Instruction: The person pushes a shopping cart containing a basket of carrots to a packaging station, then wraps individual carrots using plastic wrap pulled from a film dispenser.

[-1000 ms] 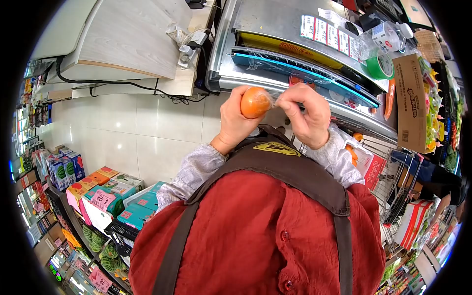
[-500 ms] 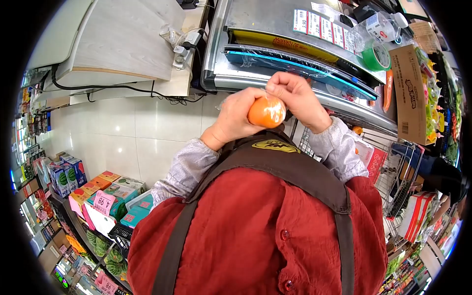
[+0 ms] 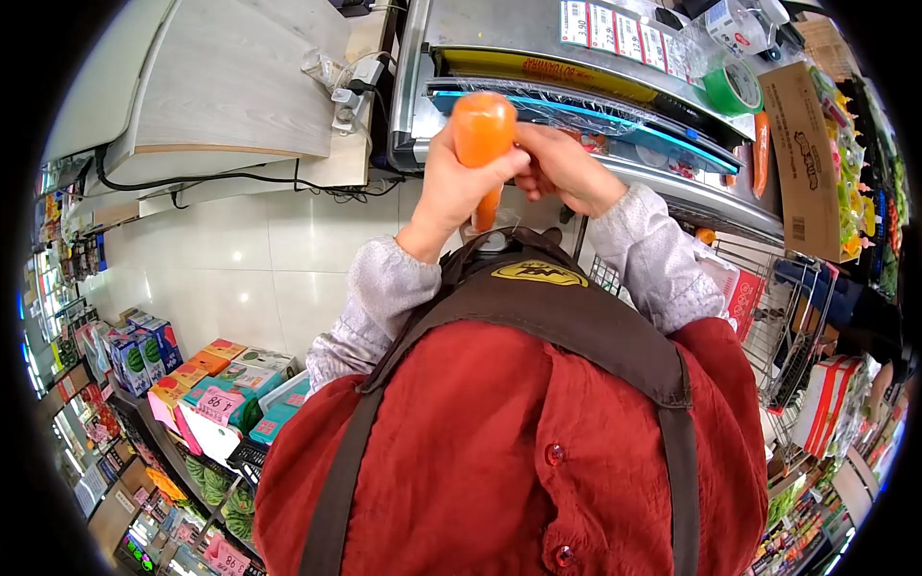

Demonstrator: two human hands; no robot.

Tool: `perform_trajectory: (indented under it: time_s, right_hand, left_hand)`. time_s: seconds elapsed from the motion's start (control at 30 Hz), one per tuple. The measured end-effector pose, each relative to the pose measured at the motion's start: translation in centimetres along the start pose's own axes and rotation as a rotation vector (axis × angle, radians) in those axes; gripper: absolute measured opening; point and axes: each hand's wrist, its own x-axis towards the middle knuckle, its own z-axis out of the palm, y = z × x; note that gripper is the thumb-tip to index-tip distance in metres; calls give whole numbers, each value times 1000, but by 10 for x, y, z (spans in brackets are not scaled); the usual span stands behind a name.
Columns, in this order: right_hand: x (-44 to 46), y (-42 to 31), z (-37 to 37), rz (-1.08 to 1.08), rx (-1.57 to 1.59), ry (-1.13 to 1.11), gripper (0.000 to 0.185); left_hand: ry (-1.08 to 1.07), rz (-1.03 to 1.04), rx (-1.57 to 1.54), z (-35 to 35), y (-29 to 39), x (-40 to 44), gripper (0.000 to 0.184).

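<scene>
A carrot in clear plastic film stands nearly upright, thick end up toward me, its thin end showing below my fingers. My left hand is closed around its middle. At its right side, my right hand has curled fingers close against the carrot and my left fingertips; what these fingers pinch, if anything, is hidden. Just beyond both hands is the metal wrapping counter, with a yellow film box and a blue-edged strip under loose clear film. Another wrapped carrot lies at the counter's right.
Price labels, green tape and a cardboard box are on the counter. To the right stands a shopping cart. A grey cabinet with cables is at upper left, and boxed goods are stacked at lower left.
The carrot has tipped from end-on to lengthwise, its thick end rising away from me. My right hand has dropped from a pinch above it to its side.
</scene>
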Motion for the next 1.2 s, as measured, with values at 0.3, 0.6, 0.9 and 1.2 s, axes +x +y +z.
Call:
perform_trajectory:
  time_s: [0.3, 0.6, 0.9, 1.2]
  right_hand:
    - [-13, 33, -23, -360, -236, 203, 35]
    - [3, 53, -2, -455, -94, 31, 6]
    - [-1, 58, 5, -657, 107, 155, 4]
    - [-8, 52, 30, -1184, -825, 558, 9]
  left_hand:
    - [229, 32, -579, -48, 16, 25, 35]
    - [265, 45, -596, -45, 16, 30, 36]
    - [488, 89, -508, -50, 16, 40, 28]
    - [688, 204, -567, -29, 24, 60, 29]
